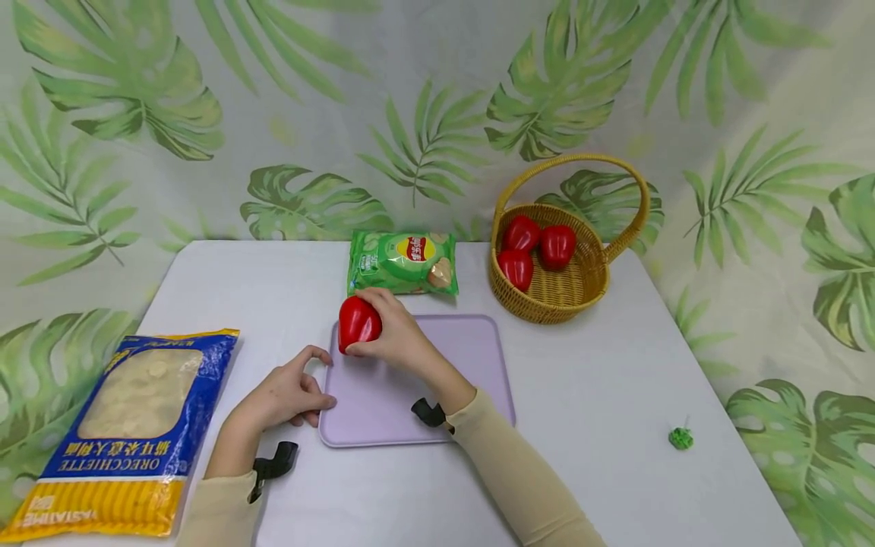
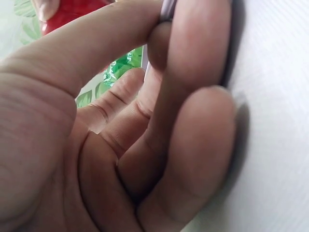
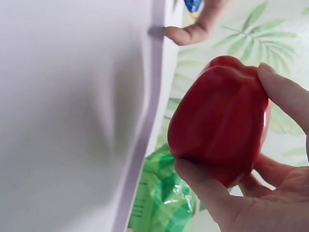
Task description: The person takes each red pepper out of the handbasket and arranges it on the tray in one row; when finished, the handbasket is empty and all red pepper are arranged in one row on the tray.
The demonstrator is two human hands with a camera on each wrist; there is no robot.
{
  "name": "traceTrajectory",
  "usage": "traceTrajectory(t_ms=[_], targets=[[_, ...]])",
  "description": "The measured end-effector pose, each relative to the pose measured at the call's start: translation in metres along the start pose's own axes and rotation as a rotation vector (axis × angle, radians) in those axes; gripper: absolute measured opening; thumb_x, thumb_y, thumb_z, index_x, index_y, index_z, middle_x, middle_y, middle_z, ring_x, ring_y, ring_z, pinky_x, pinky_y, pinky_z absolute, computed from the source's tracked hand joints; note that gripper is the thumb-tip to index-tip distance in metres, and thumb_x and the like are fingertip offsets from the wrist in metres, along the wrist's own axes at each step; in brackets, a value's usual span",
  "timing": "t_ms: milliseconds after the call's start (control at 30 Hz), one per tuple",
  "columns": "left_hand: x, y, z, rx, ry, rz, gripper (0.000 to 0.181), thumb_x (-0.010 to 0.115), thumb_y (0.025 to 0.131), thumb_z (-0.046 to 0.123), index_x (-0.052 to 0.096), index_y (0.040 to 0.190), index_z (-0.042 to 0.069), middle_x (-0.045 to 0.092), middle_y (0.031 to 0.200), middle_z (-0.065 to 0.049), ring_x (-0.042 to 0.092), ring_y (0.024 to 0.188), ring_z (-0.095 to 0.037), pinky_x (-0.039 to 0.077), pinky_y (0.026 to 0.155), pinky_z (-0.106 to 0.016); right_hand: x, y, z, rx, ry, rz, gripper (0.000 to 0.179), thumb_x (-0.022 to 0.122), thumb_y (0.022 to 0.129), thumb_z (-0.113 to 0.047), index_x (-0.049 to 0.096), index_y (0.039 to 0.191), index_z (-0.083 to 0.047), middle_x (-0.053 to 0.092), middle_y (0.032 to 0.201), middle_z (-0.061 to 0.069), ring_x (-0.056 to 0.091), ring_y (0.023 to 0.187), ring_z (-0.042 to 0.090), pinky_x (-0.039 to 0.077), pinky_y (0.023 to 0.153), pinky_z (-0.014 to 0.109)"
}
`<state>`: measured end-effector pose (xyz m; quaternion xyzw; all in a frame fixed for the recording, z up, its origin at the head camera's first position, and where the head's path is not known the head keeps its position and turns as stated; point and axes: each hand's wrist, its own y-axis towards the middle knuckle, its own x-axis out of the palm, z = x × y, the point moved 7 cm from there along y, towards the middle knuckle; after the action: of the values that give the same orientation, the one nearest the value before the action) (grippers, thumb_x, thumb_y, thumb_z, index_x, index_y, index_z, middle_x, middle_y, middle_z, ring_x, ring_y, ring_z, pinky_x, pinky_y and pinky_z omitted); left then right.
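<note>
My right hand (image 1: 393, 327) grips a glossy red apple (image 1: 358, 325), holding it above the far left corner of a pale purple tray (image 1: 424, 410). In the right wrist view the thumb and fingers stand on opposite sides of the apple (image 3: 219, 121), whose lobed end is at the top. My left hand (image 1: 287, 391) is at the tray's left edge with curled fingers, and its fingertips are on the rim. The left wrist view shows a bit of that rim (image 2: 168, 8) at the fingertips; part of the contact is hidden.
A wicker basket (image 1: 547, 310) with a tall handle holds several red apples at the back right. Behind the tray lies a green chip bag (image 1: 403, 264). A blue and yellow pasta bag (image 1: 130, 433) is on the left. A small green item (image 1: 680, 438) sits far right.
</note>
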<state>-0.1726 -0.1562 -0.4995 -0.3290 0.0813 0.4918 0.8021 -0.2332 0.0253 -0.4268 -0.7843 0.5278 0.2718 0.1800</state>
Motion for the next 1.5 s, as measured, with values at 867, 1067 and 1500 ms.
traceTrajectory(t_ms=[867,1067,1500], targets=[[0.0,-0.001,0.001,0.015,0.001,0.015,0.064,0.084,0.09,0.018,0.043,0.139,0.016,0.071,0.074,-0.005,0.069,0.059,-0.018,0.054,0.055,-0.034,0.024,0.005,0.009,0.001,-0.058,-0.044,0.087,0.088,0.088,-0.023,0.043,0.161,-0.014,0.044,0.165,0.006,0.051,0.144,0.031,0.057,0.107,0.046],[0.0,0.0,0.0,0.01,0.005,0.014,0.063,0.084,0.09,0.019,0.044,0.139,0.016,0.072,0.074,-0.005,0.069,0.059,-0.018,0.054,0.056,-0.033,0.03,0.004,0.011,0.003,-0.05,-0.046,0.087,0.088,0.088,-0.023,0.042,0.162,-0.017,0.045,0.165,0.006,0.051,0.144,0.03,0.057,0.107,0.046],[0.001,-0.001,0.0,0.013,0.004,0.015,0.065,0.085,0.089,0.018,0.044,0.139,0.016,0.071,0.074,-0.005,0.069,0.059,-0.018,0.054,0.056,-0.033,0.026,0.002,0.01,0.017,0.021,-0.04,0.093,0.089,0.086,-0.024,0.037,0.164,-0.025,0.04,0.167,0.003,0.045,0.149,0.03,0.056,0.108,0.053]])
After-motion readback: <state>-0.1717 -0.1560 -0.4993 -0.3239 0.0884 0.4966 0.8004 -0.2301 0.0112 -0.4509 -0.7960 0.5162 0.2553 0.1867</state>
